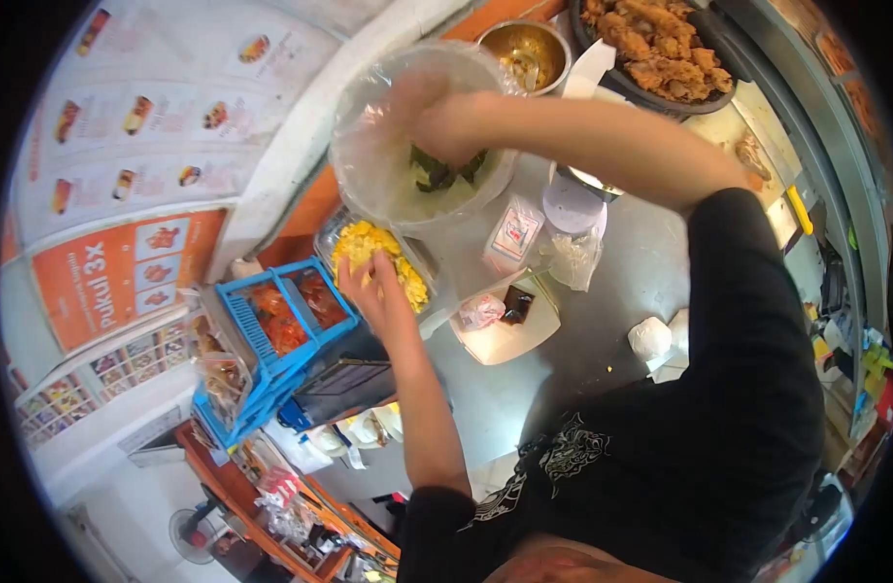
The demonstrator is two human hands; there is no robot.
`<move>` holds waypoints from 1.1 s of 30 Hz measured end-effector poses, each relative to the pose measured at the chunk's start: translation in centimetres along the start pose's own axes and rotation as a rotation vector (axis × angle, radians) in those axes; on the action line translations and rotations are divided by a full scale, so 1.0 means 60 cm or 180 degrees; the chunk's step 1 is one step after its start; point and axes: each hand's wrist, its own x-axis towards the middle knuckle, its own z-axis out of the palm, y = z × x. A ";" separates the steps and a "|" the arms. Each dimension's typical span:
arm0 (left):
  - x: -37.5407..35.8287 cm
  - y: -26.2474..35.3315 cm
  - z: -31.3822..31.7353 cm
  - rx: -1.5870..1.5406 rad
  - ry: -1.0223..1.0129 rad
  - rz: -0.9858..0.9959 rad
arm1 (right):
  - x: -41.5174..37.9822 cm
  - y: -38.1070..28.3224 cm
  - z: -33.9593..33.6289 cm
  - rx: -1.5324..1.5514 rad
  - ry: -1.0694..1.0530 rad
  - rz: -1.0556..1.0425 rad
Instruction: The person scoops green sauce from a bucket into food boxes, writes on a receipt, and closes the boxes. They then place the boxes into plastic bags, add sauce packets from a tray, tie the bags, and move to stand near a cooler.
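My left hand (376, 296) is at the near edge of a tray (428, 277) of yellow crumbled food (367, 243) that looks like scrambled egg. Its fingers are spread over the food. My right hand (437, 121) reaches across into a big plastic-lined bowl (354, 175). Motion smears that hand, so its fingers and anything in them cannot be made out. Dark green leaves (437, 173) show in the bowl just below it. Closer to my body is an open paper food box (505, 340) with a wrapped white-and-red packet (481, 312) and a dark sauce sachet (517, 304) inside.
A metal bowl with sauce (548, 44) and a pan of fried chicken (660, 58) stand at the back. A blue basket (271, 340) with red packets is at left. A yellow-handled knife (801, 209) lies on a board at right. White wrapped lumps (650, 338) sit nearby.
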 end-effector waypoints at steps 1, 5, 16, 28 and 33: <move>0.086 -0.009 0.020 0.0400 -0.0364 -0.0378 | 0.013 0.003 0.023 0.0213 0.0070 0.0046; 0.173 -0.021 0.088 0.0237 -0.0840 -0.0037 | 0.046 -0.005 0.099 0.0154 0.0621 0.0141; 0.087 0.032 0.030 0.1160 -0.0384 0.2160 | -0.032 -0.013 0.044 0.0587 0.2215 0.1053; 0.075 0.004 0.022 0.1533 0.0044 0.2337 | -0.026 -0.053 0.083 0.0817 0.1801 0.1256; 0.072 -0.002 0.017 0.1578 0.0050 0.2700 | -0.026 -0.086 0.095 0.1679 0.1913 0.1663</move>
